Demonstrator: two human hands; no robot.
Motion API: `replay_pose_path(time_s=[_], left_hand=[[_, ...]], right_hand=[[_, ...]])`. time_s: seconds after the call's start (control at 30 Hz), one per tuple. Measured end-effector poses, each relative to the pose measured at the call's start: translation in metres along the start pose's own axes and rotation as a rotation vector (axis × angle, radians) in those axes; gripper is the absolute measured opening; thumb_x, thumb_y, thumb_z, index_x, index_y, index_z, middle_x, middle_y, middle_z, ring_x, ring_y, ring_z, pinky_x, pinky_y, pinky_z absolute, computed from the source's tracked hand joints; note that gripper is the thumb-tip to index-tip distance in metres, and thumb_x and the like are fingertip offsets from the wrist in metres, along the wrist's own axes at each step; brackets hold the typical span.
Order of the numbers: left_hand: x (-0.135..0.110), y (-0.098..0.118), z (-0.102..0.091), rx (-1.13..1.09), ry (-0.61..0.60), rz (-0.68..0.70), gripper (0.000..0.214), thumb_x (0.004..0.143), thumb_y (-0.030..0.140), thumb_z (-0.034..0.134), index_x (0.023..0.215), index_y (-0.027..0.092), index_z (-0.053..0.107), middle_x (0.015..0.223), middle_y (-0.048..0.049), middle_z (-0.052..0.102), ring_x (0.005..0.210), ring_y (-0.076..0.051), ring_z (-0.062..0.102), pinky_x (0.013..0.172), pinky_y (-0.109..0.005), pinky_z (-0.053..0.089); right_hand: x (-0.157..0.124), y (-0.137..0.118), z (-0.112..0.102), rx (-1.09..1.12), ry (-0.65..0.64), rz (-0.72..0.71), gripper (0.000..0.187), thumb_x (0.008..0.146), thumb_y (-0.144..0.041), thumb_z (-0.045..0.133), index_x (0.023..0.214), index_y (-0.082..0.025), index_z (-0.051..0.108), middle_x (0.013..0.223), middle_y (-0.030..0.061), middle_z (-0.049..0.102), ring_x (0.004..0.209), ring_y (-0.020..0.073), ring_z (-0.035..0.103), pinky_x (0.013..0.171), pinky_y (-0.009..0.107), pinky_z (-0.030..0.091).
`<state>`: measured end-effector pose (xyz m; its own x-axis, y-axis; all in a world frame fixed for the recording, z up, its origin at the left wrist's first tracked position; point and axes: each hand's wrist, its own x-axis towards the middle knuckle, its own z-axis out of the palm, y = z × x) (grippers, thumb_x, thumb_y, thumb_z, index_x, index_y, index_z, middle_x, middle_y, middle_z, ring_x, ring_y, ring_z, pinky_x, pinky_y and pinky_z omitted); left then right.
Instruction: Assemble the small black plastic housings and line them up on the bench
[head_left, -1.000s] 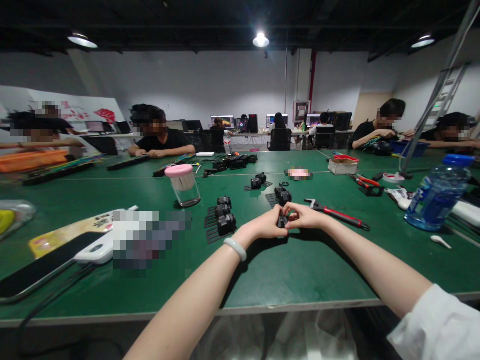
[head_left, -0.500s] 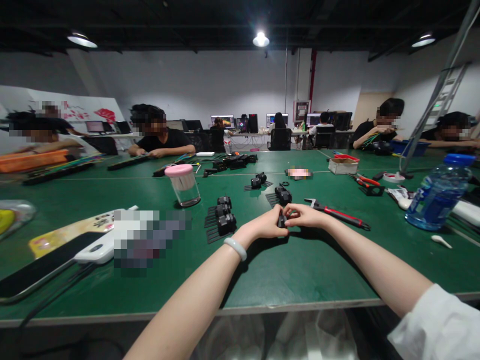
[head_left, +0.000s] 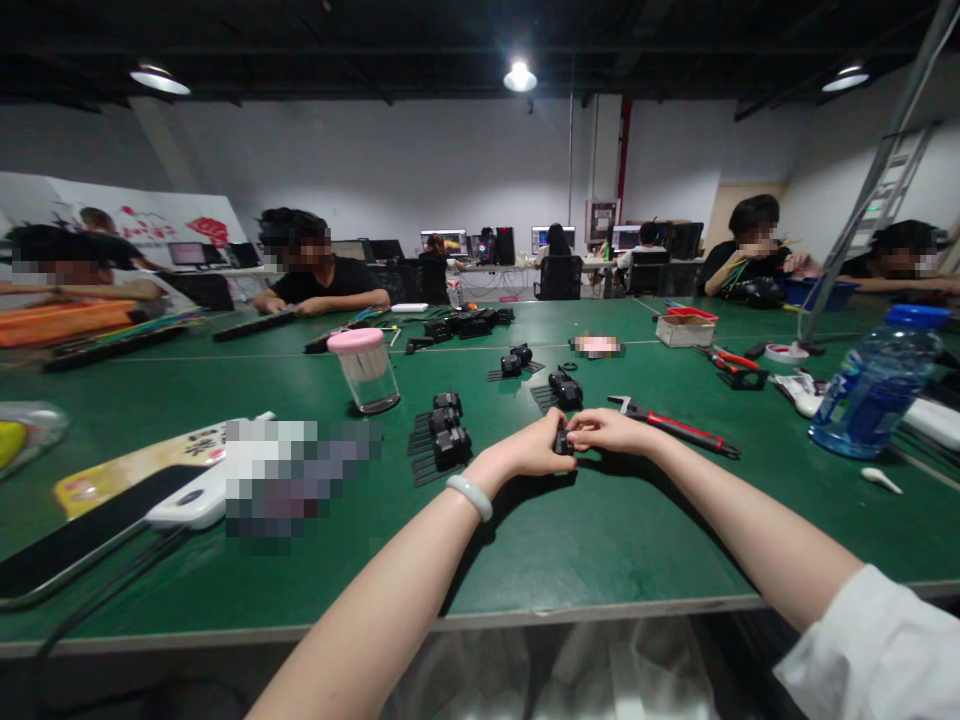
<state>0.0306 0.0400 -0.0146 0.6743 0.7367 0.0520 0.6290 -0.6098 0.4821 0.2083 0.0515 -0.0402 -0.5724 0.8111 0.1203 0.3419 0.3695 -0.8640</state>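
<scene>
My left hand (head_left: 538, 445) is closed on a small black plastic part (head_left: 562, 440), held just above the green table. Thumb and fingertips of my right hand (head_left: 604, 432) pinch the same part from its right side. Most of the part is hidden by my fingers. Just beyond my hands lies a black rounded part with thin prongs (head_left: 565, 390). Similar pronged black parts (head_left: 450, 447) sit to the left of my left wrist, and others (head_left: 516, 360) stand farther back. Right of my right hand rests an adjustable wrench (head_left: 675, 428) with red and black handles.
A pink-lidded jar (head_left: 365, 370) stands left of centre, with a phone (head_left: 97, 530) and a white power bank (head_left: 195, 500) nearer me. At right are a blue-capped bottle (head_left: 874, 385), a small box (head_left: 686, 328) and red pliers (head_left: 731, 358). Several people sit around the green table (head_left: 600, 560).
My right fingertips have shifted slightly against the black part, which my left hand keeps holding. Across the table at right, a person's hands have lowered from the face.
</scene>
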Motion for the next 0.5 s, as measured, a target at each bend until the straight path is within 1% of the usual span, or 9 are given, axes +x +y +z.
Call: replay_pose_path(time_s=[0.13, 0.27, 0.5], left_hand=[[0.001, -0.003, 0.0004, -0.017, 0.003, 0.038, 0.045, 0.058, 0.032, 0.054, 0.096, 0.017, 0.035, 0.08, -0.0011, 0.051, 0.065, -0.014, 0.051, 0.054, -0.023, 0.037], [0.0016, -0.0043, 0.0001, -0.016, 0.002, 0.046, 0.047, 0.058, 0.032, 0.054, 0.097, 0.016, 0.035, 0.082, -0.0021, 0.052, 0.068, -0.015, 0.051, 0.056, -0.023, 0.038], [0.0012, -0.0061, 0.0007, -0.001, 0.011, 0.077, 0.046, 0.06, 0.033, 0.053, 0.099, 0.017, 0.035, 0.083, -0.0026, 0.052, 0.067, -0.015, 0.051, 0.056, -0.023, 0.038]], right_hand=[[-0.0002, -0.0001, -0.0002, -0.001, 0.0, 0.0, 0.031, 0.069, -0.043, 0.051, 0.078, -0.013, 0.056, 0.065, 0.0002, 0.055, 0.062, 0.0118, 0.052, 0.058, 0.022, 0.039], [0.0002, 0.0005, -0.0012, -0.005, -0.006, 0.002, 0.031, 0.07, -0.043, 0.05, 0.075, -0.013, 0.056, 0.064, -0.0001, 0.054, 0.062, 0.0116, 0.051, 0.057, 0.022, 0.038], [0.0012, 0.0047, -0.0012, -0.011, 0.002, 0.005, 0.032, 0.072, -0.043, 0.048, 0.075, -0.012, 0.056, 0.064, 0.0009, 0.054, 0.062, 0.0115, 0.05, 0.057, 0.022, 0.038]])
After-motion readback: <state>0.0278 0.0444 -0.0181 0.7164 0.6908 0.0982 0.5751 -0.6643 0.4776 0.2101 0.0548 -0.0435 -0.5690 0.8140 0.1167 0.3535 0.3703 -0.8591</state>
